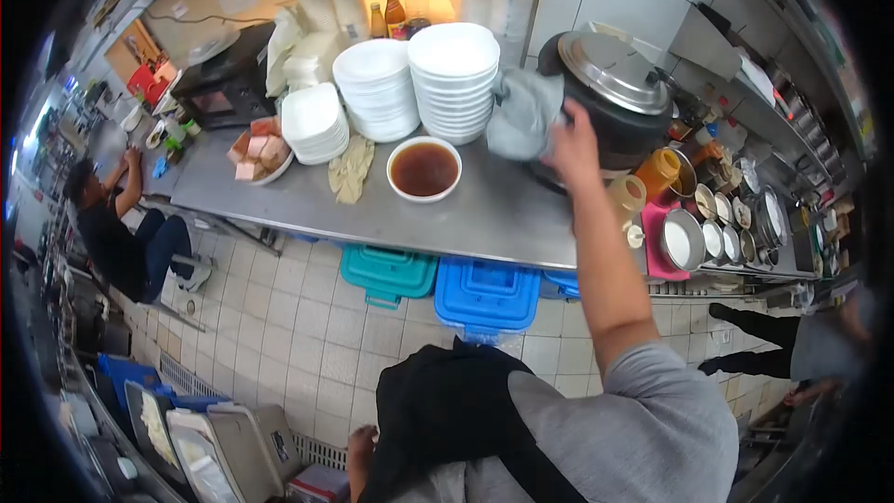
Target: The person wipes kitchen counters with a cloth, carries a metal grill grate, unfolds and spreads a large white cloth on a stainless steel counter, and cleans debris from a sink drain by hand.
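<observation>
My right hand [572, 145] reaches forward over the steel counter [326, 208], its fingers closed on a grey cloth [524, 114]. The cloth is bunched and slightly blurred, between a tall stack of white bowls [453, 51] and a large dark pot [607, 98] with a metal lid. A white bowl of brown liquid [426, 169] stands nearer the counter's front edge, left of the hand. Low at my side, next to my black apron [447, 410], is my left hand [361, 447]; its fingers are mostly hidden.
More white bowls [375, 84], square containers [315, 121], a beige cloth [351, 170] and a dish of pinkish blocks [263, 154] line the counter. Lidded blue [487, 293] and green bins [386, 270] sit below. One person [121, 233] sits left; another [829, 345] is at right.
</observation>
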